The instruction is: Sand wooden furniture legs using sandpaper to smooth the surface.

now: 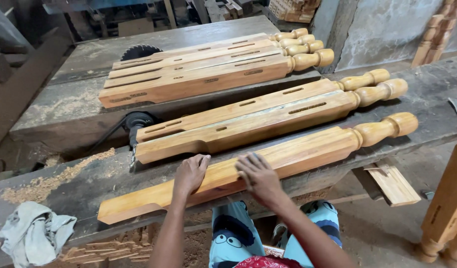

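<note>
A long wooden furniture leg [308,151] with a turned knob end lies across the near edge of the dusty workbench [79,186]. My left hand [190,174] rests flat on it near its square end. My right hand [258,177] presses on the same leg just to the right, fingers bent over its top face; whether something lies under the palm is hidden. Two similar legs [268,119] with mortise slots lie side by side just beyond.
Several more turned legs [203,67] are stacked on the far bench beside a circular saw blade [139,51]. A crumpled grey rag [34,234] lies at the left front. Sawdust covers the bench's left. Wood offcuts [393,184] and upright legs [447,218] stand at the right.
</note>
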